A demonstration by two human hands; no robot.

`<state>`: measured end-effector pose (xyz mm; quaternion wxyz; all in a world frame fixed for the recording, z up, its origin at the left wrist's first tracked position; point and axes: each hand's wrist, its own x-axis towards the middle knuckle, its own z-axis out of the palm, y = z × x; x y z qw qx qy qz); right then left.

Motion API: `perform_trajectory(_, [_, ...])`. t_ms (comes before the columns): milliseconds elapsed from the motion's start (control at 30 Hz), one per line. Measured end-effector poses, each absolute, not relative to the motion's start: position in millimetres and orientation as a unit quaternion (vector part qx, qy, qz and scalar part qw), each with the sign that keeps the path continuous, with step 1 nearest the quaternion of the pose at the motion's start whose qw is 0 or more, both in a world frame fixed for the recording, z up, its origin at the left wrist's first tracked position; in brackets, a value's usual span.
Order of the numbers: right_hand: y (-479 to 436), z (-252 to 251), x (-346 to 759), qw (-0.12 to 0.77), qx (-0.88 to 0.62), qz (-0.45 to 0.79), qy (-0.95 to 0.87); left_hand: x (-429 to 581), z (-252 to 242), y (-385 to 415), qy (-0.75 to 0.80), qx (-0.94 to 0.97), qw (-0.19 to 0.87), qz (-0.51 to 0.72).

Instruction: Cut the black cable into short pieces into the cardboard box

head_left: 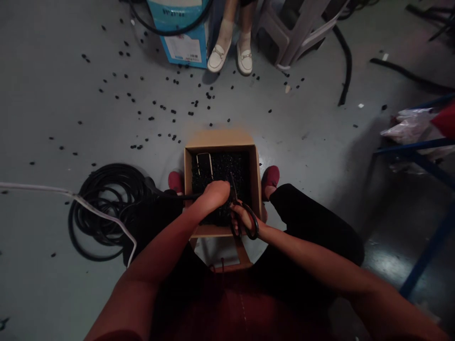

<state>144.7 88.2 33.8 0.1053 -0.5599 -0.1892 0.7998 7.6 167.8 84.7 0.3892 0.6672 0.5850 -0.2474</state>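
Note:
Over an open cardboard box (259, 189), my left hand (217, 192) is closed around a black rubber hose (190, 196). The hose runs off to the left toward a large black coil (106, 173) on the floor. My right hand (242, 215) grips a pair of scissors (254, 225) by the black handles. Their blades point up and away, right beside my left fingers; how the hose end lies against them is hidden. Small black cut pieces (231, 163) fill the box, and a dark phone-like rectangle with a light rim (204, 166) rests on them.
Many black bits lie scattered on the grey floor (149, 132). Ahead sit a blue carton (185, 42), another person's white shoes (245, 59) and a grey plastic stool (284, 38). A blue metal frame (426, 147) stands right; a white cable (95, 210) crosses at left.

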Motion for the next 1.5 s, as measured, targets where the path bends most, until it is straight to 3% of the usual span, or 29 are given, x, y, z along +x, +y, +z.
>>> perform_trajectory(267, [94,29,145,0.122,-0.570,0.797,-0.155,5,77,164,0.587,0.678,0.390,-0.209])
perform_trajectory(433, [110,28,143,0.168,-0.560,0.800,-0.137,-9,83,178,0.638,0.647,0.413,-0.061])
perform_trajectory(667, [135,48,151,0.230,-0.515,0.756,-0.333,-31,105,198,0.651,0.574,0.484,0.112])
perform_trajectory(1033, [138,56,156,0.179,-0.500,0.658,-0.533,-33,114,199,0.642,0.629,0.435,0.058])
perform_trajectory(1500, [140,63,154,0.146,-0.508,0.637,-0.561,-30,116,197,0.624,0.673,0.396,0.003])
